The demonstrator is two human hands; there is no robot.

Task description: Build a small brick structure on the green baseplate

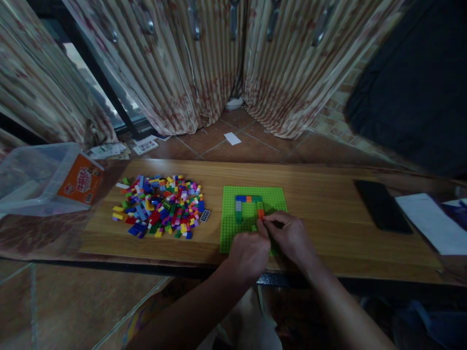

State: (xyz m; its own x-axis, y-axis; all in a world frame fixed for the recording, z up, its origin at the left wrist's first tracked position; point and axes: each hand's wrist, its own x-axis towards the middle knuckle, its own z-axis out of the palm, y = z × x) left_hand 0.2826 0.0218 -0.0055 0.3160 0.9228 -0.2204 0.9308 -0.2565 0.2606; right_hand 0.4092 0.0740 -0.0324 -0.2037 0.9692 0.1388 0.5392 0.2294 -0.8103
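Note:
A bright green studded baseplate (pixel 228 235) lies on the wooden table. On it, a row of toy bricks forms an angular U: a blue brick (pixel 241 198), an orange brick (pixel 249 199) and green ones along the far side, and grey (pixel 238 206) and green down the left. An orange-red brick (pixel 260 213) ends the right side. My left hand (pixel 251 253) is closed, its fingertips at that brick's near end. My right hand (pixel 291 236) pinches at the same spot, thumb and finger touching the left fingertips. Whatever sits between the fingers is hidden.
A large heap of mixed bricks (pixel 164 206) spreads left of the baseplate. Beyond it stands a clear plastic bin (pixel 32 177) with an orange label. A black phone or tablet (pixel 383 205) and white paper (pixel 432 221) lie at the right. Curtains (pixel 204 73) hang behind.

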